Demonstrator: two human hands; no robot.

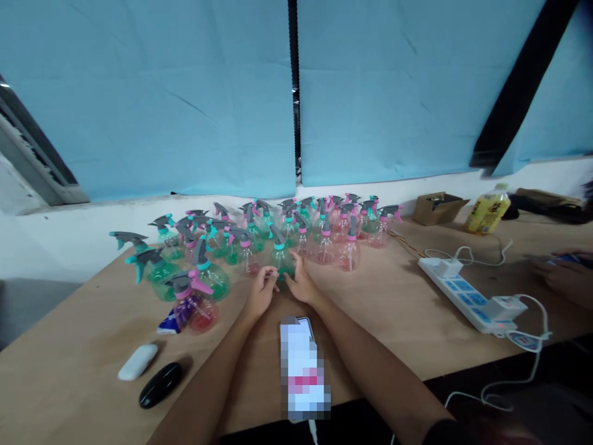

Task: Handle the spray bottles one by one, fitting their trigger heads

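Note:
Both my hands reach forward to one small green spray bottle (280, 256) with a grey trigger head and teal collar, standing on the wooden table (380, 309). My left hand (262, 290) curls its fingers against the bottle's left side. My right hand (301, 281) cups its right side. Behind and to the left stand several more spray bottles (324, 232), green and pink, most upright, a few at the left (192, 303) tipped over.
A phone (303, 364) lies between my forearms. A white case (138, 361) and a black case (160, 384) lie front left. A power strip (467, 293) with chargers and cables sits right, with a cardboard box (438, 207), a yellow drink bottle (487, 210) and another person's hand (563, 275).

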